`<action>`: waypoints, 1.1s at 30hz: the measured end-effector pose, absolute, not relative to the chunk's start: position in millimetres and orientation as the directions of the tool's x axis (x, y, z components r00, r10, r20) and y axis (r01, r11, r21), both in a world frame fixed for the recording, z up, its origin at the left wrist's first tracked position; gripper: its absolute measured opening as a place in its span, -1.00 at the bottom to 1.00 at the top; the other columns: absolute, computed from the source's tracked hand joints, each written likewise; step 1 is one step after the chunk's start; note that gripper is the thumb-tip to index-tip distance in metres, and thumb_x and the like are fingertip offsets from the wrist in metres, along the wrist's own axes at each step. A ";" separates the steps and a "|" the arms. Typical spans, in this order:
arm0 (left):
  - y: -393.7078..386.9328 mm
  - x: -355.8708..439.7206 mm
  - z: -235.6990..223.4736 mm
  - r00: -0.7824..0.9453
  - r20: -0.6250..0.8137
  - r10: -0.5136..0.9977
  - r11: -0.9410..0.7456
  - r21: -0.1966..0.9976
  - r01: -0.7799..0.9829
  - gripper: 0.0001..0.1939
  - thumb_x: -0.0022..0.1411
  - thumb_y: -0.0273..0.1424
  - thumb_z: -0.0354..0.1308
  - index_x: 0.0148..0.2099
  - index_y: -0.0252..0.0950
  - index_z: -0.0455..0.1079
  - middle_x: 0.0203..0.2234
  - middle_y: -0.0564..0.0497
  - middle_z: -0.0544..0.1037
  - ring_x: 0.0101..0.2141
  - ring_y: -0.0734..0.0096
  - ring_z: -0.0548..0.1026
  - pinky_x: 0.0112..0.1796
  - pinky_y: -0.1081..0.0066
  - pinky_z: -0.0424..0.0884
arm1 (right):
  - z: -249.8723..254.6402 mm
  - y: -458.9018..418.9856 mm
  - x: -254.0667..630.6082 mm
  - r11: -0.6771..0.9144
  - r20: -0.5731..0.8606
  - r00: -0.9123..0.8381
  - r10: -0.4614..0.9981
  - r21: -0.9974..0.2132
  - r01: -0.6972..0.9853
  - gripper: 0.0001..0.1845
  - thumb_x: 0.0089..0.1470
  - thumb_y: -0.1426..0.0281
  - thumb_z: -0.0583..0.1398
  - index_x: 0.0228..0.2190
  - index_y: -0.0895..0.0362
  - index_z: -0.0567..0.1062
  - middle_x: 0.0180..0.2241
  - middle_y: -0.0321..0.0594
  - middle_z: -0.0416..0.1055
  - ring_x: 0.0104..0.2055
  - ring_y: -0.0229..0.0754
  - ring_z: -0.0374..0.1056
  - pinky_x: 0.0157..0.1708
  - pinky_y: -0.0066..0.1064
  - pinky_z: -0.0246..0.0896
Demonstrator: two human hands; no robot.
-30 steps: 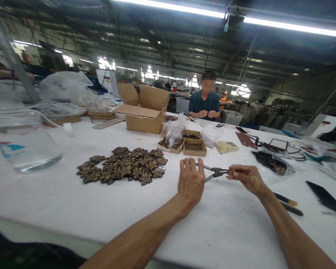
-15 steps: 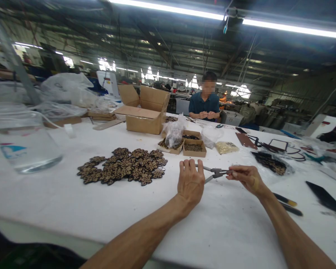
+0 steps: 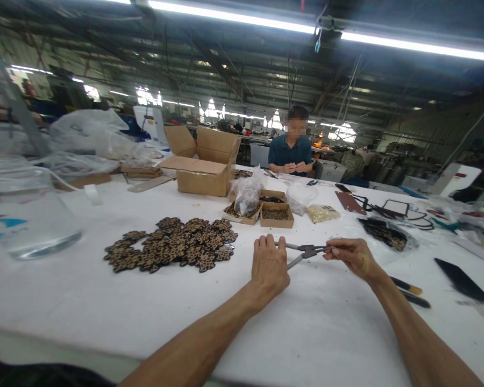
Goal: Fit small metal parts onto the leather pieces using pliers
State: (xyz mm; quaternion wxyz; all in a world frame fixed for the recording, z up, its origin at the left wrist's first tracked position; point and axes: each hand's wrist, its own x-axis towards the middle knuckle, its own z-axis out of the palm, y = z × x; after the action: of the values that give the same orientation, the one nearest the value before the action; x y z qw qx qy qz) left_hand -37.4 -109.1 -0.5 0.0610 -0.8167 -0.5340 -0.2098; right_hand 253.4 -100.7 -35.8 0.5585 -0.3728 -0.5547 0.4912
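My left hand (image 3: 269, 267) is wrapped round the grey handles of a pair of pliers (image 3: 308, 251), whose jaws point right. At the jaw tips, the thumb and fingers of my right hand (image 3: 354, 258) are pinched together. Whatever small thing sits between them and the jaws is too small to make out. Left of my left hand lies a pile of leopard-print, scallop-edged pieces (image 3: 193, 243) with dark borders. Beyond the pliers stands a small open box of tiny brass-coloured parts (image 3: 276, 215).
A large open carton (image 3: 204, 180) and a clear water jug (image 3: 32, 220) stand to the left. Dark-handled tools (image 3: 413, 295) lie beside my right forearm, near a black flat panel (image 3: 463, 279). Across the table sits a co-worker (image 3: 291, 148), both hands together.
The whole view has shifted slightly, so the table things sit a little further left. Both hands keep nearly the same pose at the pliers.
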 end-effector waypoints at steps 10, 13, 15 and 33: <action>-75.4 -76.5 28.8 0.605 -0.199 0.771 -0.328 0.690 0.646 -0.70 -0.33 -0.56 0.12 -0.40 -0.27 0.42 -0.62 0.10 0.32 -0.51 0.39 0.33 -0.54 0.46 0.12 | 3.1 -119.9 226.5 0.506 0.494 -0.128 0.860 -0.858 0.087 -0.74 0.12 0.29 0.38 -0.18 0.16 0.68 -0.39 -0.08 0.62 -0.33 -0.02 0.53 -0.24 -0.13 0.46; -68.5 -84.3 29.9 0.641 -0.270 0.718 -0.246 0.763 0.598 -0.75 -0.37 -0.55 0.12 -0.47 -0.31 0.42 -0.64 0.11 0.36 -0.55 0.43 0.31 -0.58 0.47 0.15 | 10.3 -124.7 219.6 0.555 0.538 -0.148 0.830 -0.823 0.121 -0.75 0.14 0.26 0.36 -0.19 0.13 0.68 -0.40 -0.11 0.61 -0.33 -0.03 0.51 -0.24 -0.14 0.44; -65.3 -87.0 29.8 0.661 -0.326 0.676 -0.186 0.793 0.581 -0.75 -0.36 -0.53 0.13 -0.48 -0.34 0.47 -0.60 0.06 0.45 -0.53 0.41 0.37 -0.56 0.45 0.25 | 13.4 -127.4 215.6 0.573 0.556 -0.144 0.818 -0.810 0.128 -0.75 0.16 0.24 0.34 -0.18 0.12 0.68 -0.41 -0.12 0.61 -0.33 -0.03 0.50 -0.25 -0.16 0.44; -64.8 -85.9 30.4 0.697 -0.403 0.594 -0.052 0.845 0.533 -0.65 -0.39 -0.56 0.12 -0.41 -0.38 0.54 -0.52 -0.06 0.60 -0.53 0.33 0.48 -0.52 0.40 0.36 | 17.6 -131.3 210.1 0.561 0.553 -0.095 0.828 -0.819 0.121 -0.71 0.13 0.20 0.35 -0.18 0.11 0.68 -0.41 -0.11 0.60 -0.33 0.00 0.50 -0.28 -0.15 0.45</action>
State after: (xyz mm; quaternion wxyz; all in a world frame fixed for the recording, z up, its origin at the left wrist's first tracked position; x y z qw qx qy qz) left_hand -85.9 -64.8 30.4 -0.5684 -0.7247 -0.3886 -0.0268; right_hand 210.1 -131.3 17.6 0.5729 -0.3525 -0.6725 0.3085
